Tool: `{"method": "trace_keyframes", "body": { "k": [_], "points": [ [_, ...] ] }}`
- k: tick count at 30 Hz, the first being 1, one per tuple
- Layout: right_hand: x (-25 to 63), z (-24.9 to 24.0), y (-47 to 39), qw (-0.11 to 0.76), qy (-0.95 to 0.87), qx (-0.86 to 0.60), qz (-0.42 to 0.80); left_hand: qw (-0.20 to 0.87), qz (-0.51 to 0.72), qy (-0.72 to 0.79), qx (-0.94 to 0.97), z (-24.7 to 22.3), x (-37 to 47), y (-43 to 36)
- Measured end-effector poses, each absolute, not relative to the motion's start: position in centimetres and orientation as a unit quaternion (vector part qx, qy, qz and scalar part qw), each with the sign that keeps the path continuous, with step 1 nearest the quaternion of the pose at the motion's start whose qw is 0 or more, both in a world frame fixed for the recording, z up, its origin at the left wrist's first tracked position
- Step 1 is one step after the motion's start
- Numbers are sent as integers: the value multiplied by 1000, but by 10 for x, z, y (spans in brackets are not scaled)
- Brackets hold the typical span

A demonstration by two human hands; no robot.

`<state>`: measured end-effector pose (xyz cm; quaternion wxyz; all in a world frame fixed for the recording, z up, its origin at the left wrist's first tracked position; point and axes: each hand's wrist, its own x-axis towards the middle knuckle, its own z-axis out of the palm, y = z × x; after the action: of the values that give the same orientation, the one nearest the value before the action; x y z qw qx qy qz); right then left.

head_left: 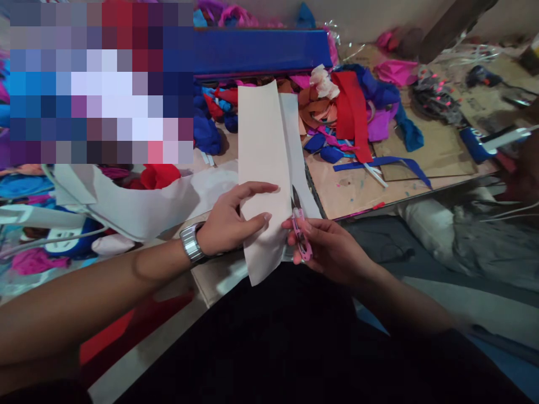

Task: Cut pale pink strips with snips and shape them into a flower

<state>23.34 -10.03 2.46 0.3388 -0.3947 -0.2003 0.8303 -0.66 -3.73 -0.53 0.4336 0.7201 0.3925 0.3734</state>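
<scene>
A long cream-white strip of paper-like sheet (263, 134) runs from the table's front edge out over my lap, with its near end hanging down. My left hand (236, 216), a metal-banded watch (191, 242) on its wrist, holds the strip at its left side; thumb and forefinger lie on top and the other fingers are mostly hidden. In my right hand (326, 241) are small scissors with pink handles (301, 230). Their blades point away from me along the strip's right edge. Beneath that edge lies another white sheet (297, 129).
Red fabric (351, 112), blue pieces and brown scraps are piled behind the strip. A long blue box-like form (261, 51) stands further back. At the left is a curved white sheet (138, 205). Brown cardboard (425, 151) and a blue-and-white tool (478, 145) lie at the right.
</scene>
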Motion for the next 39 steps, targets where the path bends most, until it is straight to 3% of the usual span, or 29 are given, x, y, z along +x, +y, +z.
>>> {"method": "trace_keyframes", "body": {
  "k": [18, 39],
  "points": [
    [233, 17, -115, 317, -213, -361, 851, 416, 408, 444, 681, -3, -3, -40],
    [225, 17, -118, 357, -223, -390, 819, 358, 396, 416, 736, 5, -2, -47]
  ]
}}
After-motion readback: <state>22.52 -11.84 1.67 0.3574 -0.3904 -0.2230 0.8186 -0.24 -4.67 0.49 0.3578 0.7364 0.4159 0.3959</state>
